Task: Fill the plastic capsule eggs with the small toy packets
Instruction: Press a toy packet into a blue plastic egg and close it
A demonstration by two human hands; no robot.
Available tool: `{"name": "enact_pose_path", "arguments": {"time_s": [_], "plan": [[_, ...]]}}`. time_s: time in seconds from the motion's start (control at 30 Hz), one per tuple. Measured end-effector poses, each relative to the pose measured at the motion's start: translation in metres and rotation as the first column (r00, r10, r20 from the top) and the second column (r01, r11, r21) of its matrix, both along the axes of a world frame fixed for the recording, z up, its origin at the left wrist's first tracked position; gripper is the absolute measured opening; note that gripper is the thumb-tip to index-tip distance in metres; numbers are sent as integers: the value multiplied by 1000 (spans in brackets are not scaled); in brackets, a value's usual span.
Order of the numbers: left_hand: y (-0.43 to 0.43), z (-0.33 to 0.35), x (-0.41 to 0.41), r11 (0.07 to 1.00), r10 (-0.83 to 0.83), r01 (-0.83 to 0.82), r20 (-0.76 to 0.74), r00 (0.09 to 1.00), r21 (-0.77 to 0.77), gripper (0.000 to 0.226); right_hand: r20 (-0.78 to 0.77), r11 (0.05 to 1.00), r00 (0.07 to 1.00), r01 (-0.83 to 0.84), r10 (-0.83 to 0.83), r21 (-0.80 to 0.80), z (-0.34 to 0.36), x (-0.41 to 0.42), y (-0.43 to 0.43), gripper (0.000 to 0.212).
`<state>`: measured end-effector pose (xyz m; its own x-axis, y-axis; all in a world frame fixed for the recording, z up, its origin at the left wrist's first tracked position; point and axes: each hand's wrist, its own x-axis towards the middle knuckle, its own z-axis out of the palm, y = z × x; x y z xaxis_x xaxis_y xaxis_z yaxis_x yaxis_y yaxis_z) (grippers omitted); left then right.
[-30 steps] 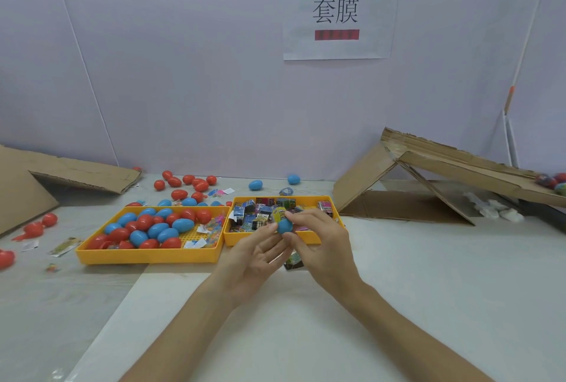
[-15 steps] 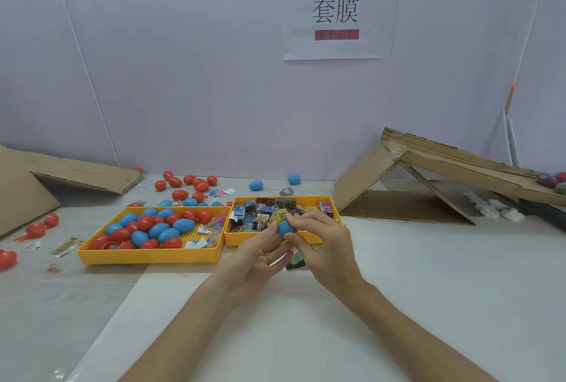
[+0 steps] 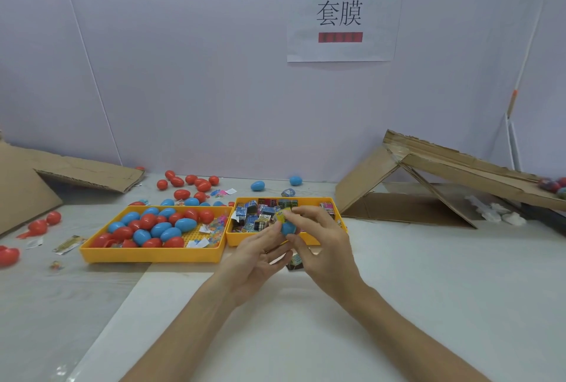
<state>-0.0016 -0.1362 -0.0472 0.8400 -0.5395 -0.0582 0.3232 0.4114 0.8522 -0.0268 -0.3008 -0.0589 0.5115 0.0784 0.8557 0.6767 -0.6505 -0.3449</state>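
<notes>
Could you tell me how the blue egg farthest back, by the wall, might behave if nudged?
The blue egg is rounded and rests loose on the flat table, so it would probably roll, curving rather than straight. Its glossy shell looks slippery. It seems hollow plastic, likely light.

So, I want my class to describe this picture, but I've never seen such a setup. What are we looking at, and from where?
There is no machine: a person wears a camera on the head, looking down at their bare hands. The left hand and right hand together hold a blue egg, with a yellow packet at its top. On the table sit an egg tray of red and blue eggs and a packet tray of small toy packets. Loose eggs and cardboard lie around.
</notes>
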Motion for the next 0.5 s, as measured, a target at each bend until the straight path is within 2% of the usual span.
{"name": "enact_pose_path", "arguments": {"time_s": [0.23, 0.4, 0.5], "plan": [[1, -1, -1, 999, -2, 1, 21, 1000, 44, 28, 29, 999, 999, -35, 35, 5, -4, 3, -4, 36], [3, -1, 0, 999, -21, 20, 19, 1000, 50, 28, 19, 999, 999, -35, 35, -4, -6, 3, -5, 37], [1, -2, 0, 998, -19, 18, 25, 999, 54, 31, 17, 999, 1000, 3, -4, 45, -4, 2, -2, 41]]}}
